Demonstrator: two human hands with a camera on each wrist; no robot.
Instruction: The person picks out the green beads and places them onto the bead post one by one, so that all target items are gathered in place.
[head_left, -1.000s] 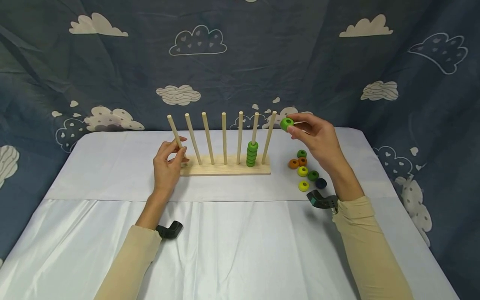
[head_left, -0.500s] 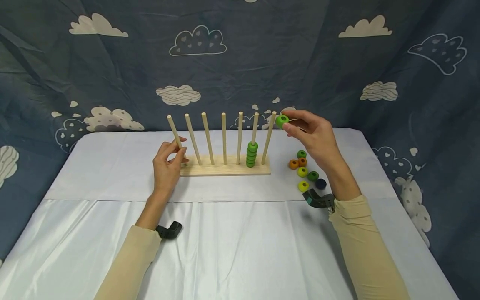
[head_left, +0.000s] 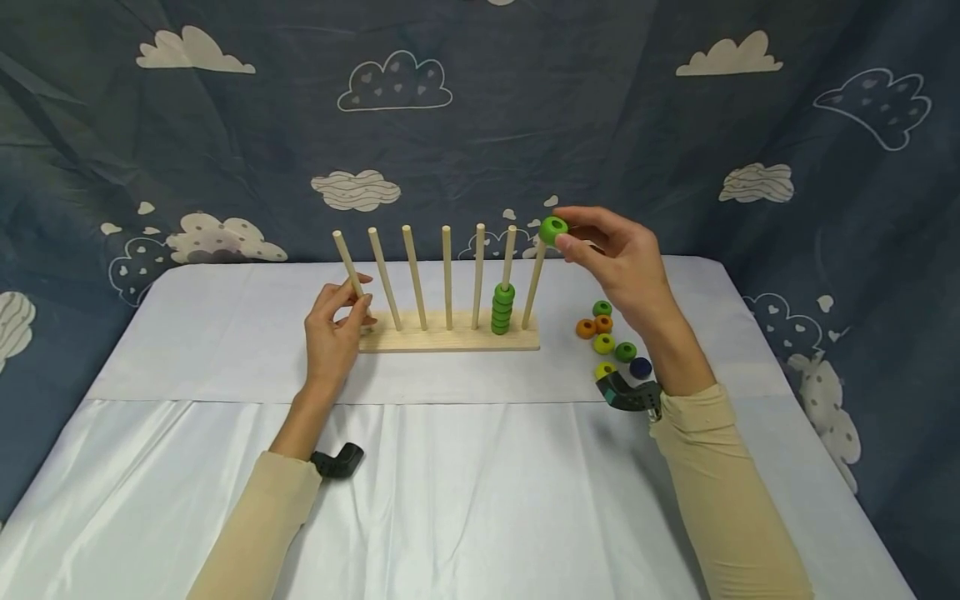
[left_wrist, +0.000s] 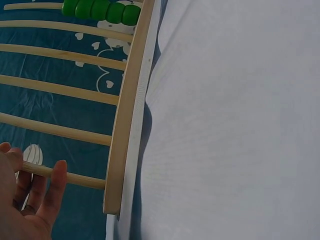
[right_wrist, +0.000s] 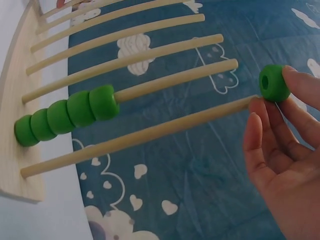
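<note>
My right hand (head_left: 618, 262) pinches a green bead (head_left: 553, 230) between thumb and fingers, close to the top of the rightmost peg (head_left: 534, 287). In the right wrist view the held bead (right_wrist: 274, 83) sits just off that peg's tip, its hole facing the rack. My left hand (head_left: 333, 329) grips the leftmost peg (left_wrist: 82, 180) of the wooden rack, low down. The rack's flat base (head_left: 465, 337) stands on the white cloth with several upright pegs. A stack of several green beads (right_wrist: 67, 115) fills the lower part of the second peg from the right.
Right of the rack lie loose beads: green ones (head_left: 626, 352), orange ones (head_left: 586, 328), yellow ones (head_left: 603, 343) and a dark blue one (head_left: 641, 367). The right wrist camera (head_left: 628, 392) partly covers one yellow bead. A dark cloud-print curtain (head_left: 480, 125) hangs behind the table.
My right hand has moved left and slightly up with the green bead, from beside the rightmost peg to its top. The left hand has stayed on the leftmost peg.
</note>
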